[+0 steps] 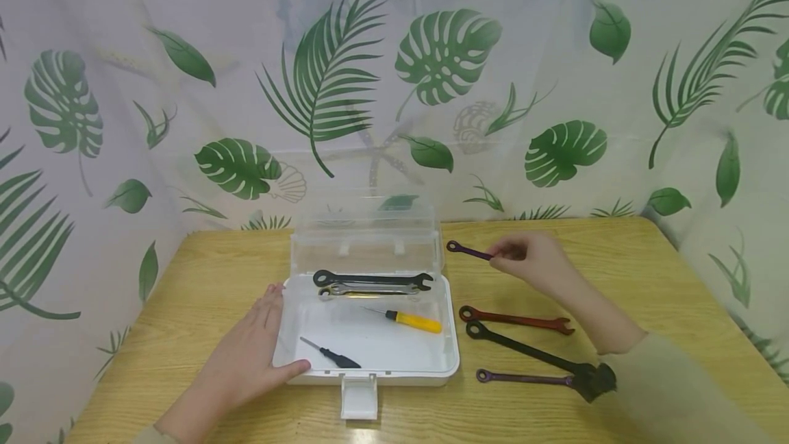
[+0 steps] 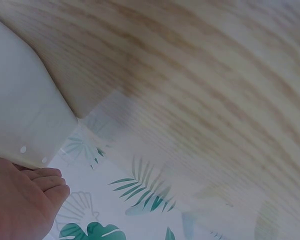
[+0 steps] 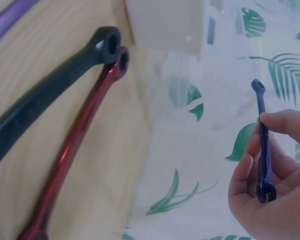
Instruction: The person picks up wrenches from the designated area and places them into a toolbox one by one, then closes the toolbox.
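Observation:
My right hand (image 1: 536,262) pinches a small purple combination wrench (image 1: 471,251) between thumb and fingers, above the table to the right of the raised lid. In the right wrist view the ring end of this wrench (image 3: 258,86) points away from the palm. My left hand (image 1: 249,344) lies against the left side of a white toolbox (image 1: 345,324), fingers extended along the wall and thumb over the front rim. Inside it are a black wrench (image 1: 372,279), a silver wrench (image 1: 376,290), a yellow-handled screwdriver (image 1: 418,322) and a black-handled screwdriver (image 1: 340,360).
The clear lid (image 1: 370,252) stands up at the back of the toolbox; its white latch (image 1: 359,399) hangs at the front. Right of the box lie a red wrench (image 1: 518,320), a long black wrench (image 1: 524,348) and another purple wrench (image 1: 530,379). A leaf-print cloth (image 1: 370,88) hangs behind the table.

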Demonstrator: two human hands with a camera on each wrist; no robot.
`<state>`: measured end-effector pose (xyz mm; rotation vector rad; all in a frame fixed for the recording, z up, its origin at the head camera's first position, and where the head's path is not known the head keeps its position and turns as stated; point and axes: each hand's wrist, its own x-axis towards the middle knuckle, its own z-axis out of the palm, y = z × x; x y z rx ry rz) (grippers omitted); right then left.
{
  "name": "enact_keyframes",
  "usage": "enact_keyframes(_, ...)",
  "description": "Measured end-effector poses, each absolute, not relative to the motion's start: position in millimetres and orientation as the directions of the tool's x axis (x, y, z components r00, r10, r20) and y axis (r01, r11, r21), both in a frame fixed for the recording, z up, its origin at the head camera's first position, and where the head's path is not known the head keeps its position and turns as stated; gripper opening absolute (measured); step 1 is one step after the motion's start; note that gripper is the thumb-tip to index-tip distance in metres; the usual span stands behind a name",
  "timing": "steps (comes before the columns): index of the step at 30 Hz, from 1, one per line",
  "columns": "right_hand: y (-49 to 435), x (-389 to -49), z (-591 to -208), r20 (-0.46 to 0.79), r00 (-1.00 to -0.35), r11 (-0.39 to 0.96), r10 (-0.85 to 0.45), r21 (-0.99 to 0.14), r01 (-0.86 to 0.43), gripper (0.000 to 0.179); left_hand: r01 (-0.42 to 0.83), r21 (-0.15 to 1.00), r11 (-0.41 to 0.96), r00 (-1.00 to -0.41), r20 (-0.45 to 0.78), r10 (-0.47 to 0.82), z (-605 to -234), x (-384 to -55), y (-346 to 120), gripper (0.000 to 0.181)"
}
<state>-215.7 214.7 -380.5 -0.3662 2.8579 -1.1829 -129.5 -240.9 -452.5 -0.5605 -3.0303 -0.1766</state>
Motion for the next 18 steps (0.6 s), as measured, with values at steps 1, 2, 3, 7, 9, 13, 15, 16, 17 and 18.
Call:
enact_keyframes(1, 212, -216, -379, 0.065, -0.972, 0.683, -0.227, -0.701, -0.206, 0.015, 0.359, 0.103, 0.927, -0.933, 0.075, 0.353, -452, -129, -241, 0.122)
enact_keyframes(2, 209, -216, -377, 0.064, -0.972, 0.681, -0.227, -0.702, -0.206, 0.015, 0.360, 0.104, 0.927, -0.932, 0.076, 0.354, -453, -129, -241, 0.122)
enact_keyframes(3, 207, -216, -375, 0.063, -0.972, 0.680, -0.228, -0.704, -0.205, 0.015, 0.361, 0.105, 0.927, -0.932, 0.077, 0.354, -453, -129, -241, 0.122)
enact_keyframes(7, 197, -216, -370, 0.059, -0.970, 0.667, -0.236, -0.716, -0.206, 0.015, 0.363, 0.108, 0.925, -0.931, 0.080, 0.356, -453, -129, -241, 0.122)
enact_keyframes(9, 192, -216, -367, 0.061, -0.968, 0.659, -0.243, -0.722, -0.211, 0.015, 0.364, 0.109, 0.925, -0.931, 0.079, 0.357, -453, -129, -241, 0.122)
enact_keyframes(13, 182, -218, -363, 0.072, -0.962, 0.649, -0.264, -0.724, -0.233, 0.015, 0.365, 0.112, 0.924, -0.930, 0.081, 0.357, -453, -130, -242, 0.121)
enact_keyframes(15, 178, -219, -362, 0.079, -0.957, 0.645, -0.278, -0.723, -0.247, 0.015, 0.365, 0.109, 0.925, -0.931, 0.080, 0.357, -453, -130, -242, 0.122)
enact_keyframes(16, 175, -219, -361, 0.083, -0.955, 0.642, -0.286, -0.723, -0.255, 0.015, 0.365, 0.109, 0.925, -0.930, 0.081, 0.357, -453, -130, -242, 0.122)
enact_keyframes(17, 173, -220, -361, 0.082, -0.953, 0.637, -0.292, -0.726, -0.258, 0.015, 0.364, 0.109, 0.925, -0.931, 0.080, 0.357, -453, -130, -241, 0.122)
enact_keyframes(18, 170, -220, -360, 0.080, -0.951, 0.632, -0.299, -0.730, -0.260, 0.015, 0.364, 0.107, 0.925, -0.931, 0.078, 0.357, -453, -130, -241, 0.122)
